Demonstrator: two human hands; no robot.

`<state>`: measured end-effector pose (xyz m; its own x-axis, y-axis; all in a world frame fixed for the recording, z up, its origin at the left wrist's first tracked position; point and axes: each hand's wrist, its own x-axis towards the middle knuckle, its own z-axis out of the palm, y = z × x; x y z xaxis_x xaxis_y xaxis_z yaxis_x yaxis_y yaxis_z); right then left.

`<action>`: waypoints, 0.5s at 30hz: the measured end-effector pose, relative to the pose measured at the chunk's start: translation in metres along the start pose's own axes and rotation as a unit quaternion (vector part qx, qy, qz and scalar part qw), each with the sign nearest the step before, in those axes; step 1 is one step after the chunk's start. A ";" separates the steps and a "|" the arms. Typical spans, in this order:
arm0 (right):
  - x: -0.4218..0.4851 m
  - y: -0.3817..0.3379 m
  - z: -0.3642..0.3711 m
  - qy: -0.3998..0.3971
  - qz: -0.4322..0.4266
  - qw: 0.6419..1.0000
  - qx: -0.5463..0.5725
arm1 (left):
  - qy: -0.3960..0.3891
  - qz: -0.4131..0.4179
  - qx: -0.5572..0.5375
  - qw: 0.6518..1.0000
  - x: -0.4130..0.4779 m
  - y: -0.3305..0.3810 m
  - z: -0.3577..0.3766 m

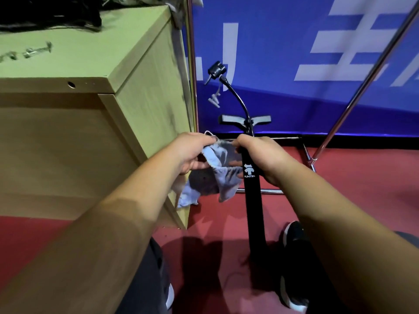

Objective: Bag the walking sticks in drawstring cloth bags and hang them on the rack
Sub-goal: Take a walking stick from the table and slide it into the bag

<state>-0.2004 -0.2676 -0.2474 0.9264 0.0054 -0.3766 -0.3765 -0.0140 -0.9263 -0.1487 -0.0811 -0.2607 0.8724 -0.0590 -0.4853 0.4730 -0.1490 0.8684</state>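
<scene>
A grey-blue drawstring cloth bag (pixel 215 177) hangs open between my hands in front of me. My left hand (pixel 190 152) pinches its rim on the left, by the white cord loop. My right hand (pixel 260 157) grips the other side of the rim together with the black shaft of a walking stick (pixel 255 211) marked with a white logo. The stick stands nearly upright, its lower end near my shoes. Its T-shaped handle (pixel 244 119) shows beyond my right hand, with a black bent hose and a clip head above it. The chrome rack (pixel 367 71) slants up at the right.
A light wooden cabinet (pixel 79 132) fills the left side, with dark items and small metal parts on its top. A blue banner (pixel 294 53) with white characters stands behind. The rack's chrome base bars (pixel 308 155) lie on the red floor. My black shoes (pixel 292 234) are below.
</scene>
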 end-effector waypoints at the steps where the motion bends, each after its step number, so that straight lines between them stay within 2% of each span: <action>1: 0.002 0.001 -0.001 0.011 -0.004 1.000 -0.007 | 0.005 0.005 0.003 1.000 0.001 -0.001 0.000; 7: 0.005 0.003 -0.009 0.029 -0.046 0.998 -0.012 | 0.031 0.000 -0.044 0.999 0.007 -0.001 0.002; 10: 0.002 0.003 -0.015 0.038 -0.052 0.996 -0.060 | 0.024 -0.016 -0.076 0.997 0.013 0.001 0.000; 15: 0.000 0.011 -0.025 0.036 -0.034 0.988 -0.146 | 0.057 -0.026 -0.124 0.990 0.018 0.005 -0.005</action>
<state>-0.2044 -0.2930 -0.2570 0.9515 -0.0541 -0.3028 -0.3045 -0.3042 -0.9026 -0.1297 -0.0779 -0.2644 0.8475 0.0558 -0.5279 0.5213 0.0996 0.8475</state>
